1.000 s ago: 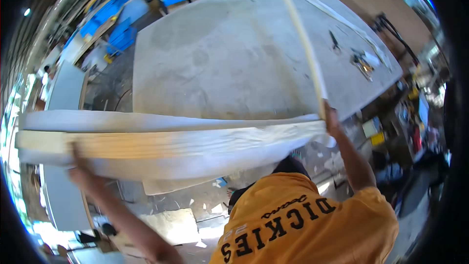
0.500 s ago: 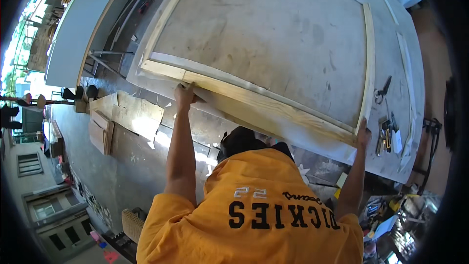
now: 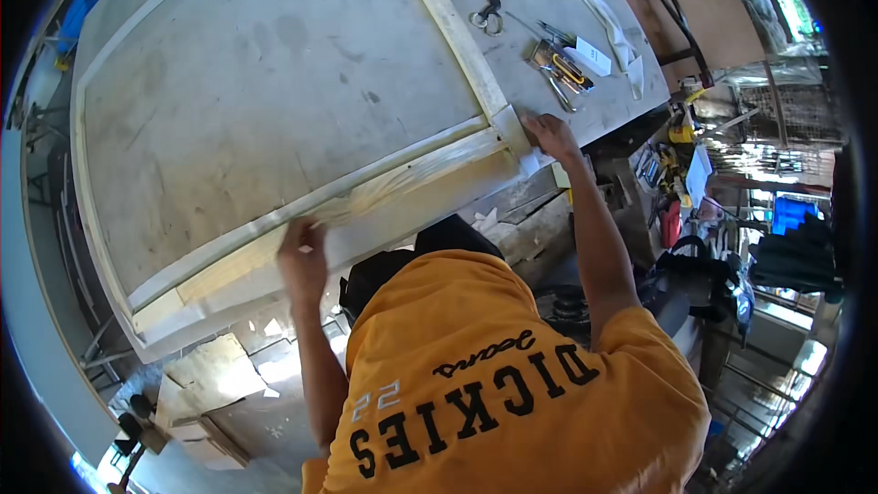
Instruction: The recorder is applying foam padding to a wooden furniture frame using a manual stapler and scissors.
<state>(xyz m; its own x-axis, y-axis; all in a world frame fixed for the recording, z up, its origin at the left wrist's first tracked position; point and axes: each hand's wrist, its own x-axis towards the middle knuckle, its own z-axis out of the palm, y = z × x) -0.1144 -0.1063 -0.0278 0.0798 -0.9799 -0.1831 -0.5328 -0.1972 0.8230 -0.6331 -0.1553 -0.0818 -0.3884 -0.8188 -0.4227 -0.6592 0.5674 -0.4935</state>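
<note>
A large pale wooden frame (image 3: 446,20) lies flat on the table, its near rail in front of me. Thin whitish sheet material (image 3: 400,185) sits wrinkled along that rail and at the near right corner. My right hand (image 3: 553,137) is at this corner, its fingers bent inward against the edge; what lies between them is hidden. My left hand (image 3: 304,261) is at the left half of the near rail, smeared by motion, so its grip does not show. Right of the frame lie black-handled scissors (image 3: 490,5).
Cutters and pens (image 3: 562,69), a small white box (image 3: 590,57) and a crumpled white strip (image 3: 604,9) lie on the table's right side. A long pale panel (image 3: 41,311) stands at the left. Cardboard sheets (image 3: 210,375) are on the floor, and clutter fills the right.
My view has swung to the right, so the frame appears further left. My left hand has shifted along the near rail. My right hand stays by the near right corner.
</note>
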